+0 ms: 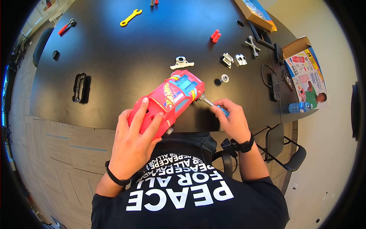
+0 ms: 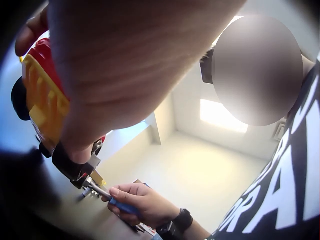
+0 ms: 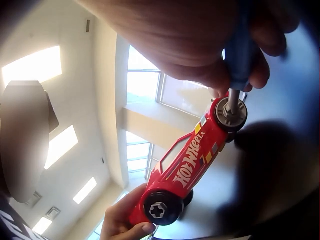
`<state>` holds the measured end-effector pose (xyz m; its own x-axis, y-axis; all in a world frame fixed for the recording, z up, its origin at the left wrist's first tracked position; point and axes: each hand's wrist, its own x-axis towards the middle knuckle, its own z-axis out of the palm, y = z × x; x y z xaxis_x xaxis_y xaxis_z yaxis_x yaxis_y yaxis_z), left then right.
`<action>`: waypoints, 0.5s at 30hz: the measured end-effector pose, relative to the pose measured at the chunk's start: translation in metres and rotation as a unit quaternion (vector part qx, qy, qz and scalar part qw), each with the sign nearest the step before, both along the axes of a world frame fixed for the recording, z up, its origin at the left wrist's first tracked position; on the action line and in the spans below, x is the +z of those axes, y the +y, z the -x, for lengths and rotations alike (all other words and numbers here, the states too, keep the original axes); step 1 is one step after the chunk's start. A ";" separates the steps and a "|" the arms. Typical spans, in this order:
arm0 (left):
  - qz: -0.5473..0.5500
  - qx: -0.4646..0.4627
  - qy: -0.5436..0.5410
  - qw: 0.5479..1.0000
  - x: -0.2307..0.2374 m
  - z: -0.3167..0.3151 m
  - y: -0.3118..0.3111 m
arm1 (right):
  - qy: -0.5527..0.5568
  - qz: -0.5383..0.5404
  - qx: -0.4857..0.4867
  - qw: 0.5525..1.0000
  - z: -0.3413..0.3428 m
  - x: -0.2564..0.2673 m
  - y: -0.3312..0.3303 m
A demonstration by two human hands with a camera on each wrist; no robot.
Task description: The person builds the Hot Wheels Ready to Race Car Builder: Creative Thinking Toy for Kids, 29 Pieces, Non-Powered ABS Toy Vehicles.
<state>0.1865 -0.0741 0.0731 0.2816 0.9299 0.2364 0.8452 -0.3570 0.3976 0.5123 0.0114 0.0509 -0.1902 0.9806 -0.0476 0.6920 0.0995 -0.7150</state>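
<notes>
A red toy car [image 1: 167,100] with "Hot Wheels" lettering is held tilted over the table's near edge. My left hand [image 1: 133,139] grips its rear end, fingers spread over the top and thumb at the side. In my right hand [image 1: 234,120] is a screwdriver [image 3: 241,62] with a blue handle and grey shaft. The screwdriver's tip sits at the hub of one front wheel [image 3: 241,118], as the right wrist view shows. On the same side, the black rear wheel [image 3: 159,211] has a grey star-shaped hub. A yellow underside [image 2: 46,97] shows in the left wrist view.
Beyond the car on the black table lie a silver bracket [image 1: 182,63], a round-headed grey piece [image 1: 225,78], chrome engine parts [image 1: 240,60], red pieces [image 1: 215,36], a yellow wrench [image 1: 131,18] and a black frame [image 1: 79,88]. A printed box [image 1: 307,70] and water bottle [image 1: 299,107] stand right.
</notes>
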 end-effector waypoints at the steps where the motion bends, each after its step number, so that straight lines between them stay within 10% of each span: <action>1: 0.001 0.004 0.002 1.000 0.000 0.000 0.001 | -0.007 -0.026 0.008 1.000 0.002 -0.001 -0.001; 8: 0.008 -0.014 -0.015 1.000 -0.003 0.021 0.010 | -0.036 -0.004 0.028 0.999 -0.022 0.001 -0.003; 15: 0.082 0.023 -0.255 0.963 -0.018 0.037 0.004 | 0.031 -0.056 -0.001 0.998 0.010 0.002 0.041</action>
